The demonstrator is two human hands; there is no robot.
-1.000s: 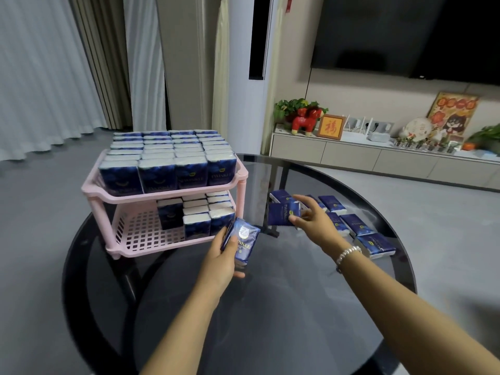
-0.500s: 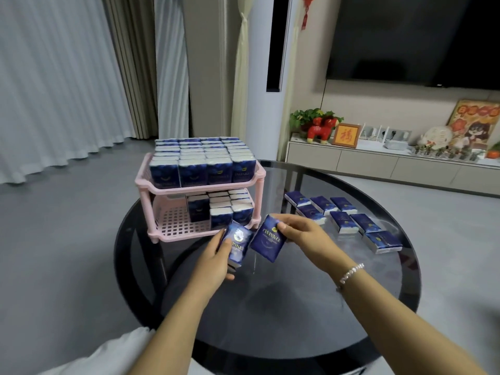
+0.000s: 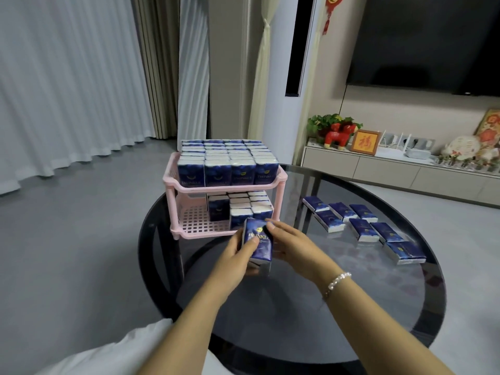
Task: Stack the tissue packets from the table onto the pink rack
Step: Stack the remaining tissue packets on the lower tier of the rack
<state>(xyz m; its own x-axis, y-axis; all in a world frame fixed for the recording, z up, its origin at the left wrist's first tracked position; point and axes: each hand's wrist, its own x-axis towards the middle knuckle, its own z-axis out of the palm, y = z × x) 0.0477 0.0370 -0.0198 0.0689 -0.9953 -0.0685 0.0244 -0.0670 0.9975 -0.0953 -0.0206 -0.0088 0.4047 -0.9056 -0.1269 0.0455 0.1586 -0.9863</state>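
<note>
Head view: both hands (image 3: 270, 249) around packets (image 3: 257, 243)

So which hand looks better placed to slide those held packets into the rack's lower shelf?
Probably the left hand: it grips the held packets on the side facing the pink rack, whose lower shelf has free space on its left. The right hand only steadies them.
</note>
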